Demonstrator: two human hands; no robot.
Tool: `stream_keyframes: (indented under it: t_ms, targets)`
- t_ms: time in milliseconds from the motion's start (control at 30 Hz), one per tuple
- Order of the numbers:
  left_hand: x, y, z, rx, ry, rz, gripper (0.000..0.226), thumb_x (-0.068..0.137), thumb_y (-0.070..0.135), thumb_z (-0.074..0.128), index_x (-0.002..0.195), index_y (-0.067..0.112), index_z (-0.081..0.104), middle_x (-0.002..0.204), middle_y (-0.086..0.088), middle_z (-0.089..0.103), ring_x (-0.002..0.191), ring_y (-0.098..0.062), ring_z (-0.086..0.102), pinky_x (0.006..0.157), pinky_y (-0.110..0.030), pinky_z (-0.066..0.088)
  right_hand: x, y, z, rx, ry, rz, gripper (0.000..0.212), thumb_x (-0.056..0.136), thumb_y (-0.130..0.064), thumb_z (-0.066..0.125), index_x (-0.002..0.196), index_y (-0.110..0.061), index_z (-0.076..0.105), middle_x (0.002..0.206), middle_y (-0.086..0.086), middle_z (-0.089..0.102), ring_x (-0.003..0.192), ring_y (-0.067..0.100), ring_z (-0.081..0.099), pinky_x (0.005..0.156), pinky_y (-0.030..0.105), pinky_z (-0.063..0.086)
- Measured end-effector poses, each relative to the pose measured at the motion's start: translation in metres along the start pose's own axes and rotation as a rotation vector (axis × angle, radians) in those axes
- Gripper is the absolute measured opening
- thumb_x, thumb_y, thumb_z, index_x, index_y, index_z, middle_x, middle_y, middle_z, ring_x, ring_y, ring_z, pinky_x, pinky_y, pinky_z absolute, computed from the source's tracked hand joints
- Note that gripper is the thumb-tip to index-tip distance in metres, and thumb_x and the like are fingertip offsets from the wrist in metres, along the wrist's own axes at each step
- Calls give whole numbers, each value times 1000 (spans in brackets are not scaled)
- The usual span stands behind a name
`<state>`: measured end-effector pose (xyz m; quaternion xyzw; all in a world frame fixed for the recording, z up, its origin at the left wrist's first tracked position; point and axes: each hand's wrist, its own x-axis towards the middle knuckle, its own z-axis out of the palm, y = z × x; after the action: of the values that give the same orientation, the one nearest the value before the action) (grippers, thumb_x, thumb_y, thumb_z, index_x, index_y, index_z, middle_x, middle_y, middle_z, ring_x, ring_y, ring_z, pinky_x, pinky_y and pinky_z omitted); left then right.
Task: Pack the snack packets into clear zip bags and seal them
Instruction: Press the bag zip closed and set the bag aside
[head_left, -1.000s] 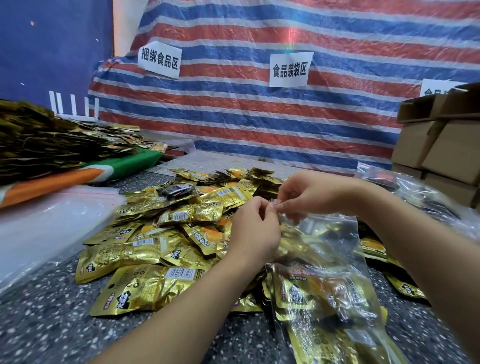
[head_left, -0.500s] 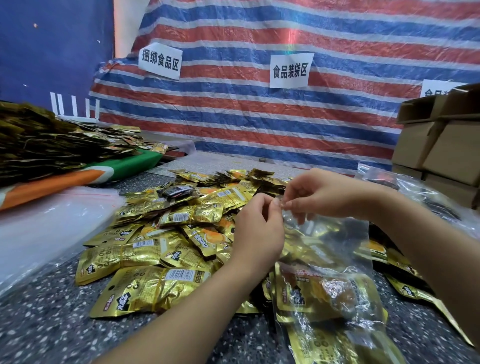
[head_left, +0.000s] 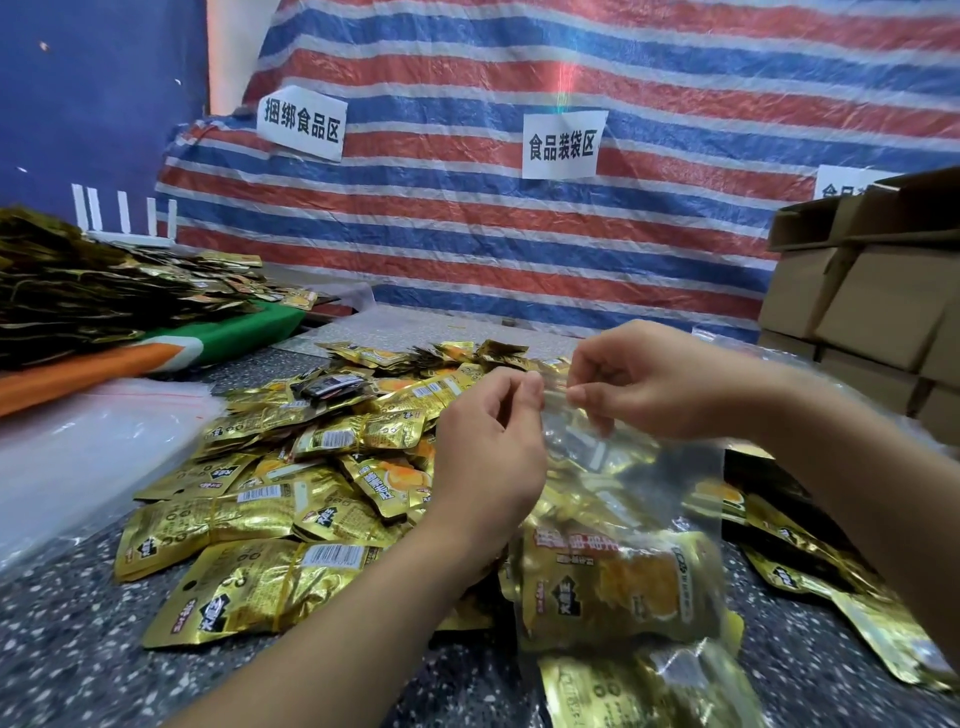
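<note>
Both hands, left hand (head_left: 488, 447) and right hand (head_left: 654, 384), pinch the top edge of a clear zip bag (head_left: 628, 525) holding gold packets, above a speckled stone table (head_left: 67, 649). Loose snack packets (head_left: 270, 519) lie left of the bag; behind it hangs a striped tarp (head_left: 519, 249), cardboard boxes (head_left: 872, 312) to its right.

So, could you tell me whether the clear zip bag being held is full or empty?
Filled: gold snack packets show through the clear zip bag.

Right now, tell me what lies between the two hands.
Head view: only the clear zip bag's top edge, pinched by the left hand and right hand.
</note>
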<state>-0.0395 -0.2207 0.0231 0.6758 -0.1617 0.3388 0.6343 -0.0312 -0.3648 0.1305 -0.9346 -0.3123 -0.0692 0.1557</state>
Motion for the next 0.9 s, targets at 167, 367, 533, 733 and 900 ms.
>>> stream_keyframes:
  t_ms: [167,367,533,733,900]
  targets:
    - [2,2,-2,5,36,12,26,101,25,52,80,21,66,66,2,64,59,-16,57,51,-33,44,-13,11,-6,-2,3,56,18,97,-22,60,80,-20,63,68,-3,71,53,-2,58,54,14,44]
    - [2,1,-5,13,24,14,28,101,27,51,78,18,64,59,2,54,51,-13,44,47,-30,33,-28,32,-10,-53,45,54,20,95,-23,62,76,-24,62,67,-5,68,64,9,63,67,32,51]
    - [4,-1,-6,50,30,12,29,101,27,52,77,16,64,57,4,51,49,-11,40,47,-25,29,-45,60,-14,-82,78,61,24,93,-25,63,70,-30,59,66,-18,62,59,3,52,60,28,42]
    - [3,-1,-5,29,24,-3,28,101,27,52,78,19,66,56,5,56,49,-10,47,45,-29,36,-59,78,-10,-134,162,37,24,93,-26,62,71,-33,57,68,-12,60,67,3,53,59,21,38]
    - [4,0,-6,23,46,8,27,101,27,52,82,15,68,71,-14,65,64,-37,58,53,-53,49,-62,81,-8,-127,221,-26,23,92,-24,63,72,-33,57,64,-9,56,61,3,51,57,18,41]
